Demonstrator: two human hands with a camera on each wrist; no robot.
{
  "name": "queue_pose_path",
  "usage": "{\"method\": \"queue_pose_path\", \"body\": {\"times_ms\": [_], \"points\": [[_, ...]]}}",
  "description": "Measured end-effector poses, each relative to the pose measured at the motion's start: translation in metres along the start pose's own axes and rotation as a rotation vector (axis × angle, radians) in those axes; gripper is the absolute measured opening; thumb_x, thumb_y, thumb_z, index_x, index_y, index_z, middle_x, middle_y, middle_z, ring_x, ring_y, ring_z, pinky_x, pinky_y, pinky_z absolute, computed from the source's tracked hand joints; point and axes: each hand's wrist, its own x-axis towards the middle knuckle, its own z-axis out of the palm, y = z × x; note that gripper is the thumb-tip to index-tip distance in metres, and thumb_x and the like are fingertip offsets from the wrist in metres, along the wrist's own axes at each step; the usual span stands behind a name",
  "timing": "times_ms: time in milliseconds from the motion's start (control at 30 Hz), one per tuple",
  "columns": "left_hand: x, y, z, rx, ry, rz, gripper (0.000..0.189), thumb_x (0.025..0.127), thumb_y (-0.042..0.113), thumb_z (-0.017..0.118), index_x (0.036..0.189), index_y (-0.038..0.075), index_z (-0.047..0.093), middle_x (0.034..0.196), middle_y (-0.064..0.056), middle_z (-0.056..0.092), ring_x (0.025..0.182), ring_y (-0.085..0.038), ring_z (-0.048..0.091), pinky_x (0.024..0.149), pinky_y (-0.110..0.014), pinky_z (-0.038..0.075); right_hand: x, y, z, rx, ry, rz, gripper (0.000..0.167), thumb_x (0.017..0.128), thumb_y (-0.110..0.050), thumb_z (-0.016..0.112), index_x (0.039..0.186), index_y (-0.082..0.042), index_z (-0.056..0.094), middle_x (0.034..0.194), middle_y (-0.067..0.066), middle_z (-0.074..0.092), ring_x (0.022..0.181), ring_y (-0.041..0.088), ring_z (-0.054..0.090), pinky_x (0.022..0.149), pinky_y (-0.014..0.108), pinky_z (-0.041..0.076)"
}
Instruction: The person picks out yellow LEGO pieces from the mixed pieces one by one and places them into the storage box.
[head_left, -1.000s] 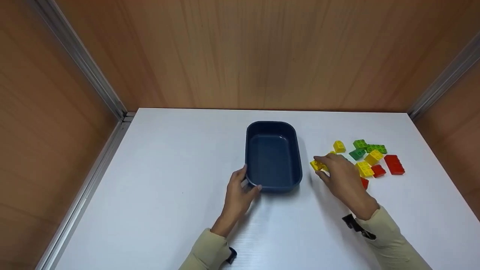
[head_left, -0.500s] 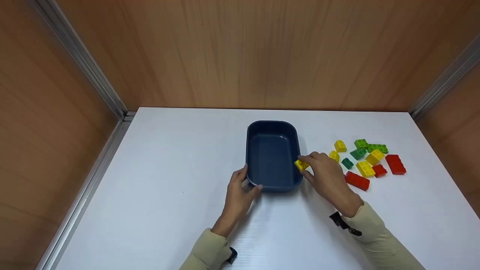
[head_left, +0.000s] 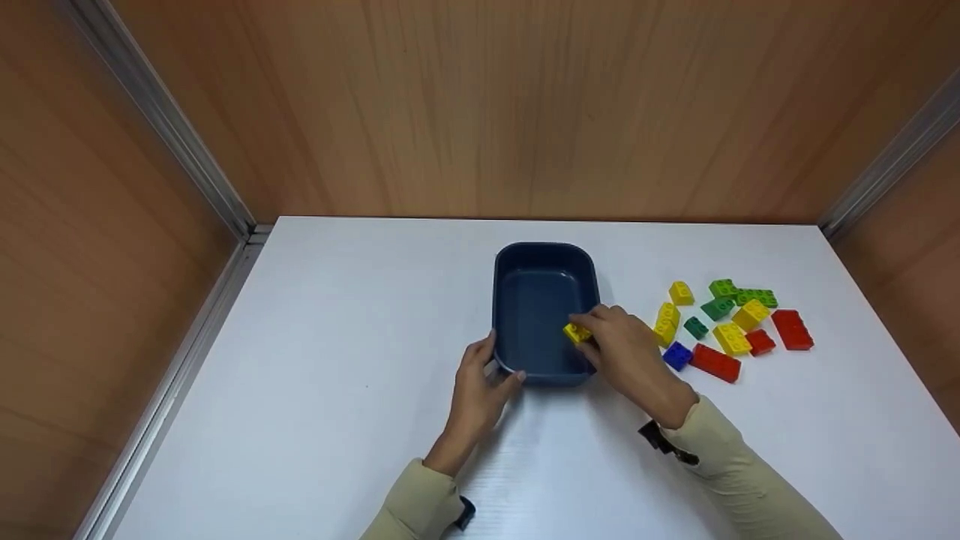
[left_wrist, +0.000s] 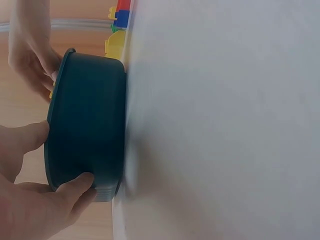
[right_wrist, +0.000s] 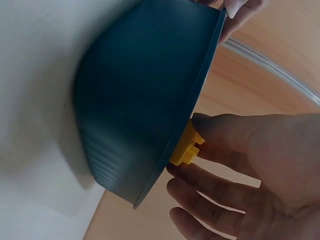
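Observation:
A dark blue rectangular tub (head_left: 530, 315) stands on the white table with a bare floor. My left hand (head_left: 476, 390) grips its near left corner, thumb at the rim and fingers along the side wall. Over the tub's right half, my right hand (head_left: 634, 360) pinches a yellow toy brick (head_left: 576, 332) between thumb and fingertips. In the right wrist view that brick (right_wrist: 185, 147) shows its studs at the tub's rim, its lower part hidden behind the wall. The left wrist view shows the tub's outer side (left_wrist: 87, 120) with my left fingers against it.
Several loose bricks lie right of the tub: a blue brick (head_left: 677, 356), a long red brick (head_left: 715, 363), a standing yellow brick (head_left: 666, 324), a small dark green brick (head_left: 695, 328), and others. Wooden panels (head_left: 525, 112) enclose the back and sides of the table.
My right hand has carried the yellow brick leftward from the loose bricks to over the tub, uncovering the blue and long red bricks. The left hand and tub have stayed put.

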Motion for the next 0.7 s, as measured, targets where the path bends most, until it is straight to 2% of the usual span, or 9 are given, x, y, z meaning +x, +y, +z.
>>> {"method": "queue_pose_path", "body": {"times_ms": [300, 433, 700], "points": [[-0.002, -0.001, 0.0, 0.02, 0.006, 0.022, 0.079, 0.097, 0.005, 0.077, 0.16, -0.011, 0.031, 0.153, -0.028, 0.043, 0.147, -0.044, 0.044, 0.119, -0.051, 0.043, 0.009, -0.01, 0.006, -0.028, -0.017, -0.063, 0.038, 0.092, -0.016, 0.085, 0.128, -0.006, 0.076, 0.117, 0.014, 0.072, 0.104, 0.032, 0.069, 0.094, 0.049, 0.062], [-0.002, 0.0, 0.0, 0.009, 0.004, 0.014, 0.08, 0.097, 0.005, 0.077, 0.161, -0.009, 0.031, 0.154, -0.027, 0.043, 0.147, -0.043, 0.044, 0.119, -0.05, 0.044, 0.013, -0.014, 0.007, -0.04, -0.029, -0.088, 0.038, 0.091, -0.016, 0.086, 0.126, -0.007, 0.076, 0.117, 0.014, 0.073, 0.105, 0.033, 0.069, 0.094, 0.049, 0.062], [-0.002, 0.001, 0.0, 0.031, 0.013, 0.013, 0.079, 0.097, 0.005, 0.077, 0.161, -0.008, 0.033, 0.153, -0.026, 0.045, 0.146, -0.041, 0.046, 0.117, -0.046, 0.047, 0.019, -0.019, 0.009, -0.033, -0.042, -0.136, 0.034, 0.091, -0.013, 0.086, 0.122, -0.004, 0.078, 0.109, 0.014, 0.074, 0.098, 0.03, 0.068, 0.088, 0.047, 0.062]]}}
